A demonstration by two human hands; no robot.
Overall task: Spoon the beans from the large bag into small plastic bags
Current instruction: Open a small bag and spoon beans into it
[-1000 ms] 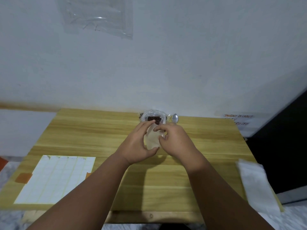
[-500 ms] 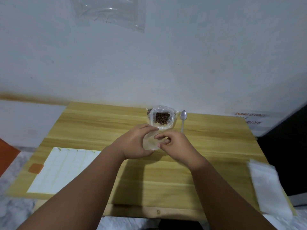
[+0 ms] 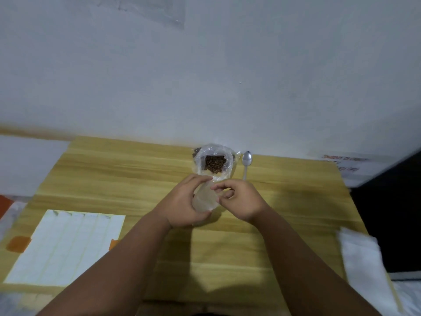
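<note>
Both hands meet mid-desk: left hand (image 3: 182,201) cups a small plastic bag (image 3: 205,198), right hand (image 3: 239,199) pinches its rim. The large bag (image 3: 214,164) of beans and spoon (image 3: 246,163) sit at the desk's (image 3: 114,174) far edge.

Light wooden rectangular table (image 3: 284,201). 12 o'clock, far edge: open clear plastic bag of brown beans (image 3: 214,165). 1 o'clock, just beside it: silver metal spoon (image 3: 246,164). 8 o'clock: white gridded label sheet (image 3: 66,245). 4 o'clock: flat white stack (image 3: 362,263), blurred.
</note>
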